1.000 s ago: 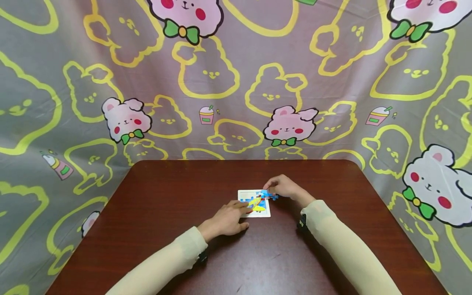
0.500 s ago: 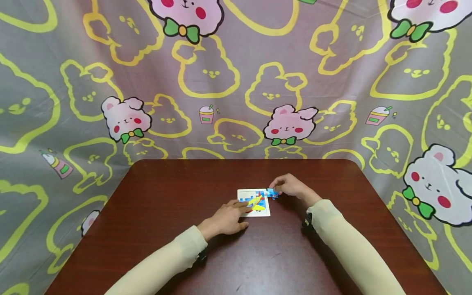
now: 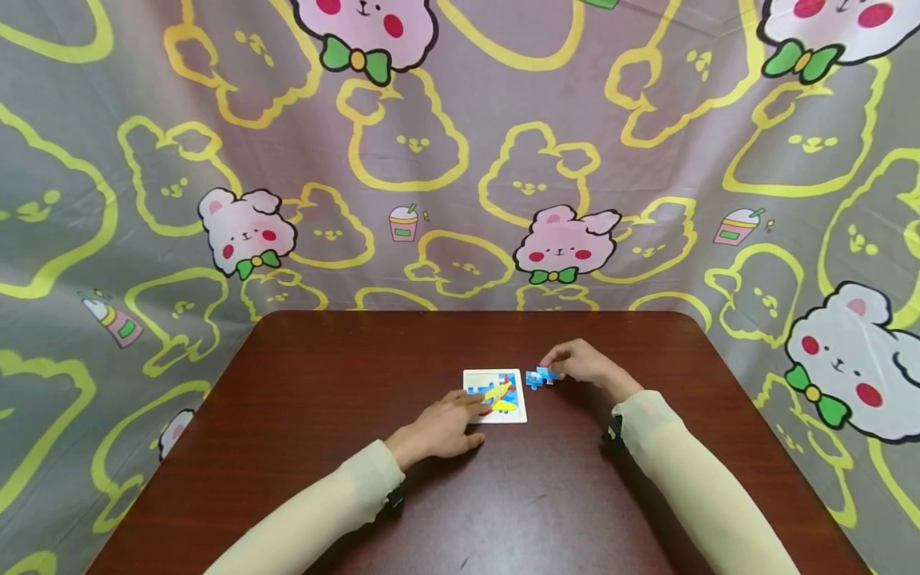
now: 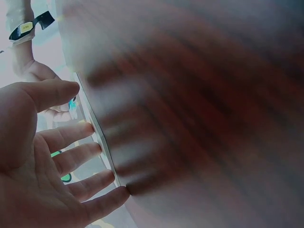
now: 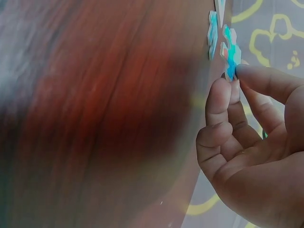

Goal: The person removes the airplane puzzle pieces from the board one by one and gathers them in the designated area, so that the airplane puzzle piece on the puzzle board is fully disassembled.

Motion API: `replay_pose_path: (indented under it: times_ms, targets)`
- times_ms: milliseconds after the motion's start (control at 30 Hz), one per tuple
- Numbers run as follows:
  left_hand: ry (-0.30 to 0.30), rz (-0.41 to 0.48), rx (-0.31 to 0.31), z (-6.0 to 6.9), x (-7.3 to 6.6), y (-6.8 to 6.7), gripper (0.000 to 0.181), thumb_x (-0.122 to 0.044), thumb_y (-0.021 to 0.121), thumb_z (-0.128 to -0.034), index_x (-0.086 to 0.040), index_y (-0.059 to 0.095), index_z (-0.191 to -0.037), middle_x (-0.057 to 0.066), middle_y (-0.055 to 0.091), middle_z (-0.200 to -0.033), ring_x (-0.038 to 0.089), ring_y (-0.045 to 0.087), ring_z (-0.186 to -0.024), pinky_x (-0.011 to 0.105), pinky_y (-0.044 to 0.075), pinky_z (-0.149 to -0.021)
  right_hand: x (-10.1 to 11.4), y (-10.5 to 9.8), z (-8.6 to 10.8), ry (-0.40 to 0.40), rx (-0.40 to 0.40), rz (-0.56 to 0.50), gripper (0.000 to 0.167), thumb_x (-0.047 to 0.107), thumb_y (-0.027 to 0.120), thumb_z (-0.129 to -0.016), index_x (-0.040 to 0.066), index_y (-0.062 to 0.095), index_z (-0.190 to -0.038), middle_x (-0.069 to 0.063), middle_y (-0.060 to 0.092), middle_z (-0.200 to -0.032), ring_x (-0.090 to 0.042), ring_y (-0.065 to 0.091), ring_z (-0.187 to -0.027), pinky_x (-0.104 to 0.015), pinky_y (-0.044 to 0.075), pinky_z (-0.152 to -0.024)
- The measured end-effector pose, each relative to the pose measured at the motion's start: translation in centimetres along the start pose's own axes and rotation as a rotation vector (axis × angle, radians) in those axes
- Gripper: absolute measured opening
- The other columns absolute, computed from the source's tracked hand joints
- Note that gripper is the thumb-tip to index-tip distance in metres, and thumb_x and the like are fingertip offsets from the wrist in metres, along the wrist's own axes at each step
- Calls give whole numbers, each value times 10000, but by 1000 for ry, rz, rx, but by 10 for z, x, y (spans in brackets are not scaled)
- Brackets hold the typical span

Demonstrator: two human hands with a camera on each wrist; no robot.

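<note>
A small white-framed jigsaw board (image 3: 523, 414) with a yellow and red aeroplane on blue lies mid-table. My left hand (image 3: 440, 426) rests on its left side, fingers extended, covering part of the picture. In the left wrist view, that hand's fingertips (image 4: 97, 148) meet the thin edge of the board. Right of the board, my right hand (image 3: 591, 369) pinches a blue jigsaw piece (image 5: 232, 57) between thumb and fingers. Another blue jigsaw piece (image 5: 213, 35) lies on the table between the board and that hand. The board's upper left holds a bare pale area.
The dark red-brown wooden table (image 3: 345, 359) spreads around the board on all sides. Behind it hangs a grey curtain (image 3: 460, 216) with yellow outlines and rabbit faces. Each wrist wears a dark band, such as the right wristband (image 3: 613, 429).
My right hand has moved right, away from the board, with blue jigsaw piece in its fingers. One blue piece now lies apart beside the frame. The left hand has stayed in place.
</note>
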State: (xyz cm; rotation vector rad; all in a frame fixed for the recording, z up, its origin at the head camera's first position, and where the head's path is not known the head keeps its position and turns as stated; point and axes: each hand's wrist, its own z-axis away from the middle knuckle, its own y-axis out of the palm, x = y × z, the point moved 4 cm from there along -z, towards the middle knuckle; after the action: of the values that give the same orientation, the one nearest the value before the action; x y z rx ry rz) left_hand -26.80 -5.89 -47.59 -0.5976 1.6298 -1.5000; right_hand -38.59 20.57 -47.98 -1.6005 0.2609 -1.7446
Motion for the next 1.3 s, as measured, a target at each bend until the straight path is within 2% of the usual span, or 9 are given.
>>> replay_pose_path:
  times_ms: [433,533,733,800,1300]
  targets:
    - [0,6,9,0,0,0,536,-357,661,-931,-186,563,-1429,60,470,-1550,334,416,-1433,542,458,-1064,-15,-11,2,12,9,36,160,77,620,-931,58,755,-1015,-20,625,-664,-142,457,-558,-265,366,-500]
    - [-2,2,9,0,0,0,535,-363,659,-932,-189,563,-1429,57,470,-1550,333,416,-1433,542,458,-1064,-15,-12,2,9,10,57,162,72,612,-932,56,753,-1010,-30,647,-708,-146,503,-596,-274,387,-538]
    - [-2,-7,9,-1,0,1,532,-369,654,-934,-192,565,-1428,50,471,-1550,326,416,-1435,541,458,-1065,-13,-14,3,2,-3,98,162,35,603,-931,45,756,-985,-60,707,-846,-170,587,-706,-303,457,-697]
    - [0,-12,8,-1,0,1,532,-369,654,-933,-191,566,-1427,50,472,-1549,325,418,-1433,537,459,-1066,-13,-15,4,2,-11,113,160,37,607,-929,50,759,-980,-67,718,-875,-170,592,-709,-309,468,-707]
    - [0,-8,7,-1,2,2,535,-367,656,-931,-190,564,-1428,52,470,-1550,321,418,-1435,531,458,-1069,-12,-16,5,-5,-27,123,166,24,611,-922,37,763,-986,-82,723,-876,-161,580,-703,-295,461,-683]
